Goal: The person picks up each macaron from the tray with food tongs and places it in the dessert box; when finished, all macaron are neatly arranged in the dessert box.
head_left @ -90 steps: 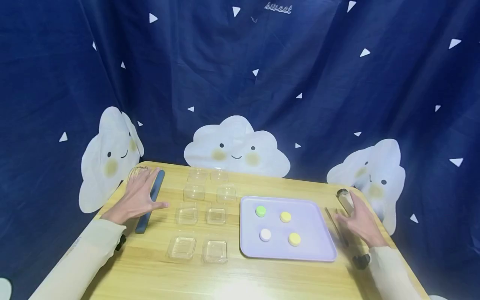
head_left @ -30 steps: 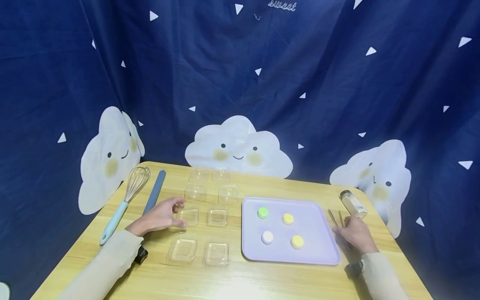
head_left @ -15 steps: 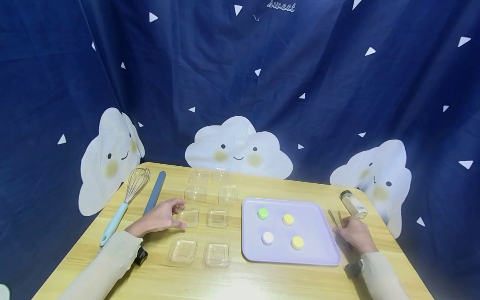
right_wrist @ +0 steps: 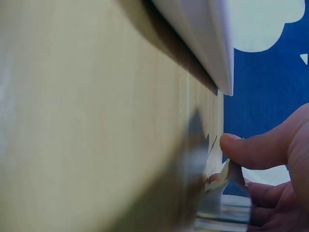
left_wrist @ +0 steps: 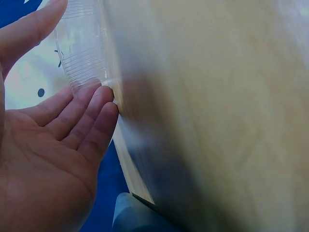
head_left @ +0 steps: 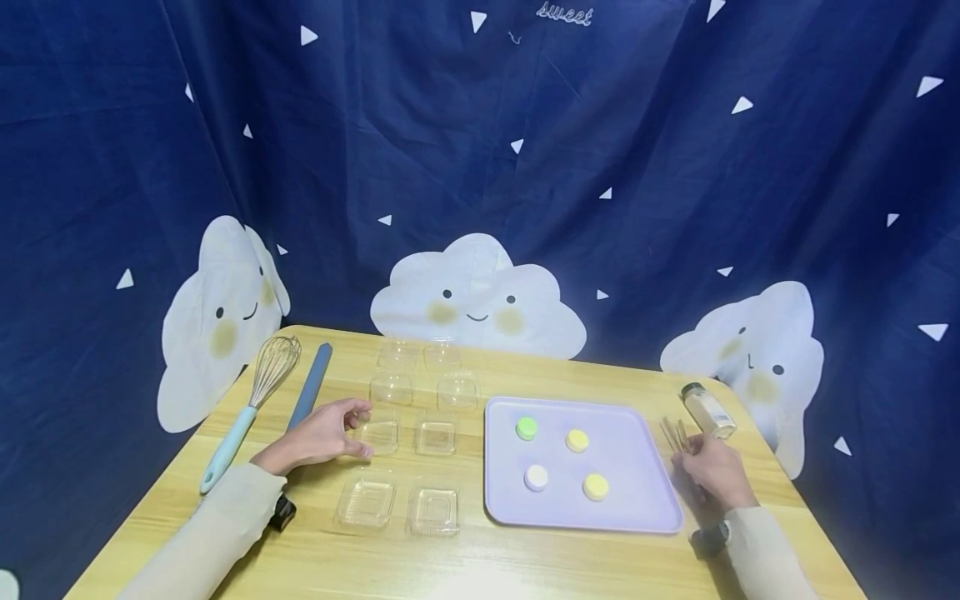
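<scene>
My left hand point(head_left: 322, 432) is at the left side of a clear plastic container point(head_left: 383, 435), thumb in front and fingers behind. In the left wrist view its fingers lie nearly straight, fingertips point(left_wrist: 110, 107) right at the ribbed container wall point(left_wrist: 87, 58). At the right, my right hand point(head_left: 716, 471) pinches a pair of metal tongs point(head_left: 684, 435) between thumb and fingers, prongs pointing away. The shiny bent end of the tongs point(right_wrist: 224, 210) shows in the right wrist view. A lilac tray point(head_left: 622, 508) lies left of this hand, bearing a green, a white and two yellow round pieces point(head_left: 596, 487).
More clear containers point(head_left: 433, 510) stand in two columns, raised lids behind. A whisk point(head_left: 240, 433) and a blue-grey bar point(head_left: 311, 383) lie on the left. A black-capped jar point(head_left: 708, 410) lies beyond the right hand. The wooden table point(head_left: 540, 575) meets a blue curtain at the back.
Over three seconds, my left hand moved right from the whisk and bar to the container. My right hand left the jar and took hold of the tongs, whose prongs have just shifted slightly.
</scene>
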### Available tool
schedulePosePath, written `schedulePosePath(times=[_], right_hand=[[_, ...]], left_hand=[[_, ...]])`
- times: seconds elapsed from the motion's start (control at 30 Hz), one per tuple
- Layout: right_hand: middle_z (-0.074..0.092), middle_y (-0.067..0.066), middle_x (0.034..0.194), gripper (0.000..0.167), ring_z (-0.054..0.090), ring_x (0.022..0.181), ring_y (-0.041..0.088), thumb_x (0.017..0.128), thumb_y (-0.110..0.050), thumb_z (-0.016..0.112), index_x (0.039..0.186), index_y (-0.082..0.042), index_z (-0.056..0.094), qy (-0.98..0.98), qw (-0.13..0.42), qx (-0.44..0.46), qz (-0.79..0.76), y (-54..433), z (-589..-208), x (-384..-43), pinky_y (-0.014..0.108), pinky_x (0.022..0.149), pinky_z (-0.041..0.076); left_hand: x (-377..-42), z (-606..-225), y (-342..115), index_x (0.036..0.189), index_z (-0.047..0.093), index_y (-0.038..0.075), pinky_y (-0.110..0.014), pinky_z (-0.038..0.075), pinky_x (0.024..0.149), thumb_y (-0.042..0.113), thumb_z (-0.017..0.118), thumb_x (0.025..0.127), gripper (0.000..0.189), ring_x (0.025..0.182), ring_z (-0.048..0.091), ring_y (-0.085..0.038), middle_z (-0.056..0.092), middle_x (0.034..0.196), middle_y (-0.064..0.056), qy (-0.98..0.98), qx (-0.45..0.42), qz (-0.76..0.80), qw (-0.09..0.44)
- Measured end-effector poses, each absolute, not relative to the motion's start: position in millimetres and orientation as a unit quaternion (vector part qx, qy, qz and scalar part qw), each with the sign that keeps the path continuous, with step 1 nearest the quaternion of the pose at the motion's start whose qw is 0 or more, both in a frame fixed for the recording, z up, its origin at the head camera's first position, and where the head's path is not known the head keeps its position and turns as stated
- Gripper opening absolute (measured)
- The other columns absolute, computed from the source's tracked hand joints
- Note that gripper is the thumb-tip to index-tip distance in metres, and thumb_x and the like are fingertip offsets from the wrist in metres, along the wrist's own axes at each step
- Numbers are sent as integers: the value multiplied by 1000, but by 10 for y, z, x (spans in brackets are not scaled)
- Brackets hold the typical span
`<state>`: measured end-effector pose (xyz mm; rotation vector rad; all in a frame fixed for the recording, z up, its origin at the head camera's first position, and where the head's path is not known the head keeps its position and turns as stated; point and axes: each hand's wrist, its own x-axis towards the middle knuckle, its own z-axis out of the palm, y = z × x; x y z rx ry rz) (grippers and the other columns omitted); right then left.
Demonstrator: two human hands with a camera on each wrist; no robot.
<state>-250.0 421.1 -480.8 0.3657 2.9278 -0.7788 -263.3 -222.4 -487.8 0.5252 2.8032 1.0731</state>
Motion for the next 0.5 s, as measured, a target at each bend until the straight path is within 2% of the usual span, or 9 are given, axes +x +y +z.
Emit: schedulePosePath(times=[0.13,0.27,0.4,0.5], right_hand=[[70,24,95,54,61,56,19,92,-24,65,130,14,54,955,20,122,-270,4213,-4816,-2491,35,48,53],[70,30,107,58,62,55,22,95,-29,62,138,9,53,954,-6,123,-274,4214,-4799,-2496,35,48,52],[70,29,119,55,69,78,32,96,-35,62,136,2,60,957,-48,117,-261,4207,-4762,-2505,35,60,54],[69,27,124,49,68,98,40,96,-36,64,131,-2,65,958,-79,110,-252,4183,-4724,-2515,41,72,54]], left_hand=[[-2631,-4874,-2228,136,57,-1,-36,52,89,35,91,72,81,102,59,-19,66,117,-6,918,169,356,51],[-2632,-4879,-2230,135,57,-1,-35,52,89,35,91,72,80,102,58,-19,66,116,-6,917,168,357,53],[-2633,-4883,-2229,135,58,-1,-33,52,88,35,91,72,80,102,59,-18,66,116,-5,918,169,356,51],[-2638,-4886,-2230,135,58,-1,-33,52,88,35,91,72,80,102,59,-18,66,116,-6,918,169,355,49]])
